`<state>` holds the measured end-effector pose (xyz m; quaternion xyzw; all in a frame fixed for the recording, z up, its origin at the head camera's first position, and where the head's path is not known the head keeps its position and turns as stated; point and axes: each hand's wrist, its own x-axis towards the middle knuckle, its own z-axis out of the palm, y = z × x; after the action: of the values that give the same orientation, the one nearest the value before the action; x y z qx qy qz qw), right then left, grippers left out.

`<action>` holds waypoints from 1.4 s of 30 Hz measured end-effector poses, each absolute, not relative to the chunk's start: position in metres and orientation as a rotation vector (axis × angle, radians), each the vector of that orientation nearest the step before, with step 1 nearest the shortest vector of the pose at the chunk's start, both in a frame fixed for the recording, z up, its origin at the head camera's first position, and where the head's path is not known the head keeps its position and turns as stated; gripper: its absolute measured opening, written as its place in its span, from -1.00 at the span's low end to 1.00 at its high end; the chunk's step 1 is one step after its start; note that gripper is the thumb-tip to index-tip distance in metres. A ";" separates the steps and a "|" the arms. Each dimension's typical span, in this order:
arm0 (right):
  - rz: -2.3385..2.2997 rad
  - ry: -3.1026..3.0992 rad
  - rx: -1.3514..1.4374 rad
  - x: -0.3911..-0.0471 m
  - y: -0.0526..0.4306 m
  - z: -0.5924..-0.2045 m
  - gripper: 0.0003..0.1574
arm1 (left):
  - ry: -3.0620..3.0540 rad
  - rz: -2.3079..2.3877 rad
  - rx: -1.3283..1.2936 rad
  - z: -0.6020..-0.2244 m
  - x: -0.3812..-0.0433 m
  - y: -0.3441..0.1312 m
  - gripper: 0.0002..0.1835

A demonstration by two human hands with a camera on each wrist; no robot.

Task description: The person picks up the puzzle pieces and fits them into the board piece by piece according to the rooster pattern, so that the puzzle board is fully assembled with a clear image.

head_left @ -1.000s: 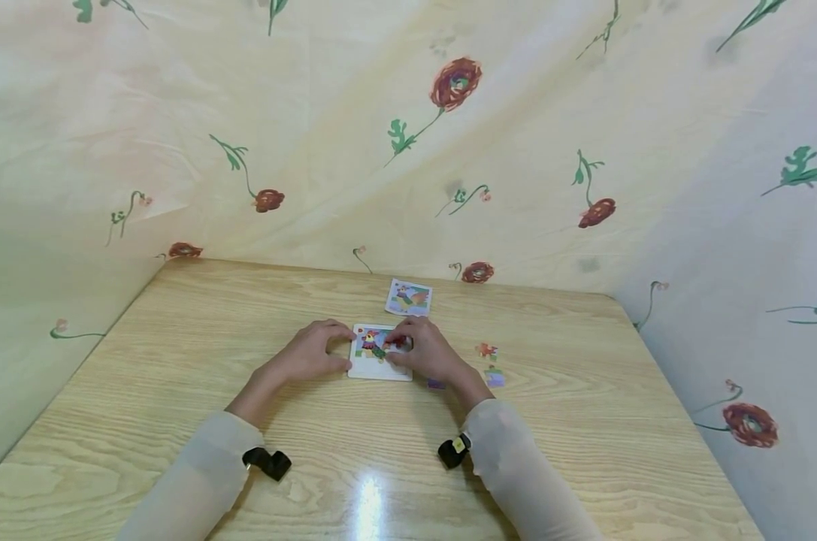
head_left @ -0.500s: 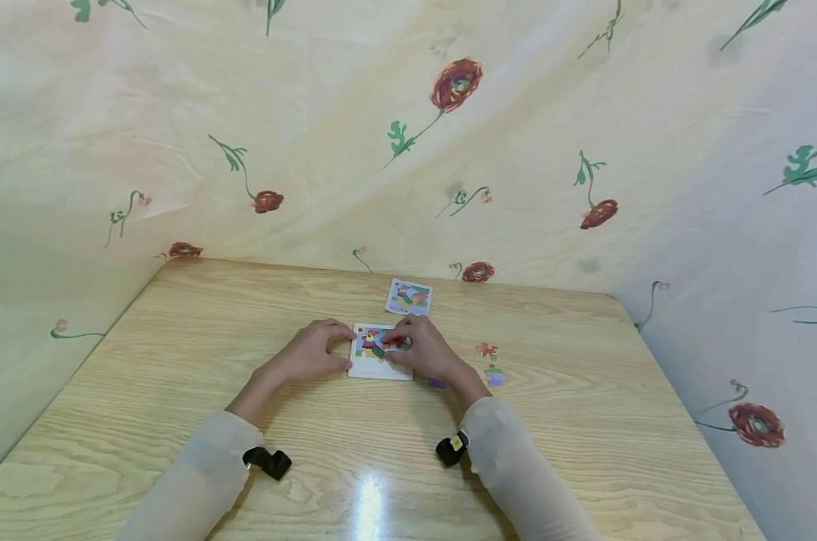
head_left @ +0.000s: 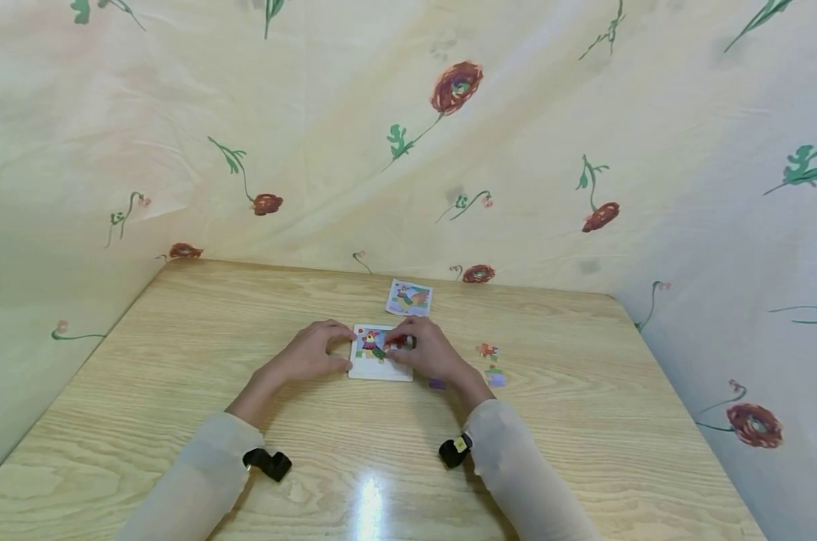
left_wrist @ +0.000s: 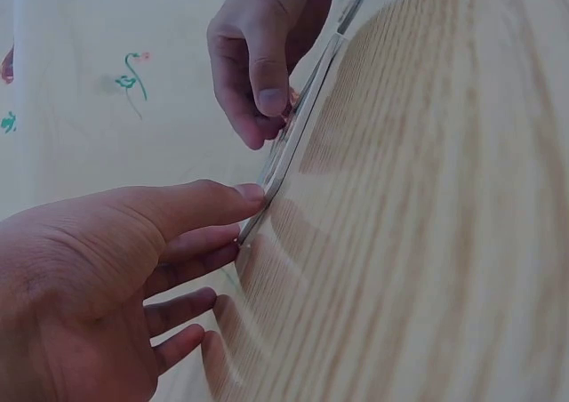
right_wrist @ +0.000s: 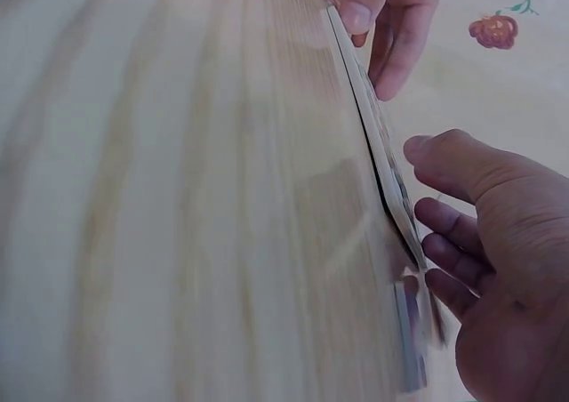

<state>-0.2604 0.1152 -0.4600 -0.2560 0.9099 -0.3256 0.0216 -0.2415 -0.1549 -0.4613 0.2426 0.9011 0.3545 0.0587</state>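
A white-bordered jigsaw board [head_left: 379,370] lies flat on the table, its upper part filled with a colourful rooster picture and its lower strip plain white. My left hand [head_left: 313,351] holds the board's left side, thumb at the near corner and forefinger at the far one. From the right, my right hand [head_left: 430,350] reaches over the board, thumb and forefinger pinching at a reddish puzzle piece [head_left: 399,343] low against the picture. That hand covers much of the piece and the board's right side. In the left wrist view the left thumb [left_wrist: 213,202] lies along the board's edge.
Loose puzzle pieces lie right of the board: an orange one [head_left: 488,350], a purple-green one [head_left: 495,376] and a purple one [head_left: 437,383] beside the right wrist. Behind the board is a printed picture card [head_left: 409,298]. Flowered cloth [head_left: 313,150] hangs behind the wooden table [head_left: 246,293].
My right hand makes only slight shifts over the same part of the board. The left hand, board and loose pieces stay in place.
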 end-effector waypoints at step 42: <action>-1.079 2.972 -0.356 -0.230 0.284 -0.451 -0.62 | 2.699 1.104 0.709 -0.462 -0.235 -0.157 -0.48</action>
<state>-0.2305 0.2842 -0.4512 -0.1120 0.9339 -0.3391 -0.0200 -0.2347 -0.1569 -0.4616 0.2358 0.8971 0.3670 0.0702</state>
